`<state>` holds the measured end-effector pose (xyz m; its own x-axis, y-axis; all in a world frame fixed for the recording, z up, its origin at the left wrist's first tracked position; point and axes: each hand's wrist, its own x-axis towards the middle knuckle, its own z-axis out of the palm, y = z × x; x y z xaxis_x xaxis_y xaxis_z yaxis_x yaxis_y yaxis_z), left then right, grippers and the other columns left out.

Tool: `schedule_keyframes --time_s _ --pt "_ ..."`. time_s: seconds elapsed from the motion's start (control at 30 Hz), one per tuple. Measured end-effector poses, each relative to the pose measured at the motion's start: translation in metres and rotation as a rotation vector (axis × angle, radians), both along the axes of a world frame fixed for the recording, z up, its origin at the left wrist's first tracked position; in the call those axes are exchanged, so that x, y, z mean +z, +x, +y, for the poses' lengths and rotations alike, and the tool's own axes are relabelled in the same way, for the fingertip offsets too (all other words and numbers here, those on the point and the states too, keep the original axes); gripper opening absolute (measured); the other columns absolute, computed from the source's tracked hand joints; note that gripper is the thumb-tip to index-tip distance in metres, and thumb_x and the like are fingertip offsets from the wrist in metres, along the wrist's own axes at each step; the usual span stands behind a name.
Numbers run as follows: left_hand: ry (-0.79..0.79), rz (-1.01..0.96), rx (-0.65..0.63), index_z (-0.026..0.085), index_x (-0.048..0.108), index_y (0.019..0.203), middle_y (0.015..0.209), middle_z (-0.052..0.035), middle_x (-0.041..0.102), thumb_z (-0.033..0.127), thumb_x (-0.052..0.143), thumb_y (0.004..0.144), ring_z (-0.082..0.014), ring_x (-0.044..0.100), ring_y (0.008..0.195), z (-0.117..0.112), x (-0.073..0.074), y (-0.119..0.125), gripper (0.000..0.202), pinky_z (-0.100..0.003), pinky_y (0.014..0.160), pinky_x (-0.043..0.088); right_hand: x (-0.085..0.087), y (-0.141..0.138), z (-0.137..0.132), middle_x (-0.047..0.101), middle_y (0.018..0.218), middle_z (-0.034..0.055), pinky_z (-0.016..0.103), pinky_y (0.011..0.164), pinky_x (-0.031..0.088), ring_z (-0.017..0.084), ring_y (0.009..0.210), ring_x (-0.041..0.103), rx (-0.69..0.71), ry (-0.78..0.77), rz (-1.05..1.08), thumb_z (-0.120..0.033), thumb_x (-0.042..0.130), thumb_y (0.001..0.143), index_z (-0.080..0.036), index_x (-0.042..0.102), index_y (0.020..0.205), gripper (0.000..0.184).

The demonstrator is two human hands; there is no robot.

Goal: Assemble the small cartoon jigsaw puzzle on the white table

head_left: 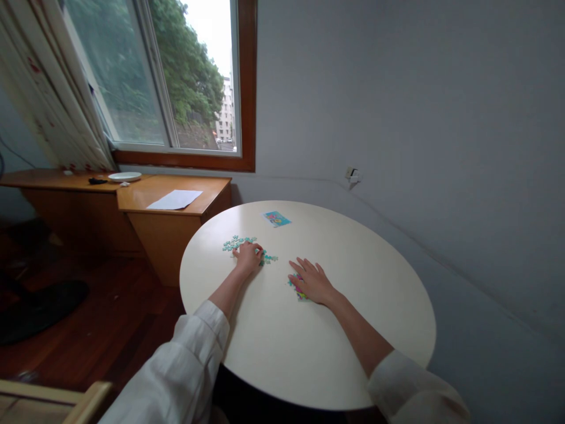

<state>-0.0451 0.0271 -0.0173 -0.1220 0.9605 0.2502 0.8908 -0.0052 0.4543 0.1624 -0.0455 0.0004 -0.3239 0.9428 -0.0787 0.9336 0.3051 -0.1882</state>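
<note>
Loose teal jigsaw puzzle pieces (pixel 235 242) lie in a spread heap on the left part of the round white table (pixel 344 353). My left hand (pixel 248 257) is over the heap's near side, its fingers bent and its thumb and forefinger pinched at a puzzle piece (pixel 263 258). My palm hides part of the heap. To the right, my right hand (pixel 314 282) lies flat with fingers stretched out, partly covering a small patch of pink, green and teal puzzle pieces (pixel 301 292). Farther back lies a blue picture card (pixel 277 219) with colourful figures.
A wooden desk (pixel 212 191) stands beyond the table's left side, with a white paper sheet (pixel 175 199) and a white plate (pixel 125 176) on it. The grey wall (pixel 441 176) borders the table at the back right. A wooden chair part (pixel 88 400) shows at lower left.
</note>
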Motion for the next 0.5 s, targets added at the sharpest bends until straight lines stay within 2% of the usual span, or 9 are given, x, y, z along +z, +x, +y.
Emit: schedule_keyframes --time_s 0.23,0.5 --pt "-0.016 0.001 -0.025 0.029 0.07 0.088 0.109 -0.0069 0.058 0.029 0.055 0.076 -0.0278 0.047 0.108 -0.0029 0.0022 0.0008 0.019 -0.054 0.093 0.024 -0.0001 0.0003 0.0 0.018 0.148 0.0057 0.044 0.107 0.008 0.022 0.136 0.012 0.003 0.003 -0.005 -0.055 0.018 0.088 -0.025 0.025 0.14 0.06" --pt "-0.024 0.001 0.006 0.025 0.07 0.085 0.107 -0.0077 0.058 0.027 0.058 0.074 -0.0276 0.047 0.105 0.0022 -0.0001 0.0012 0.016 -0.05 0.091 0.028 -0.002 0.0008 0.0017 0.019 0.148 0.0064 0.044 0.107 0.009 0.023 0.136 0.012 0.006 0.015 -0.002 -0.054 0.019 0.088 -0.024 0.026 0.139 0.059"
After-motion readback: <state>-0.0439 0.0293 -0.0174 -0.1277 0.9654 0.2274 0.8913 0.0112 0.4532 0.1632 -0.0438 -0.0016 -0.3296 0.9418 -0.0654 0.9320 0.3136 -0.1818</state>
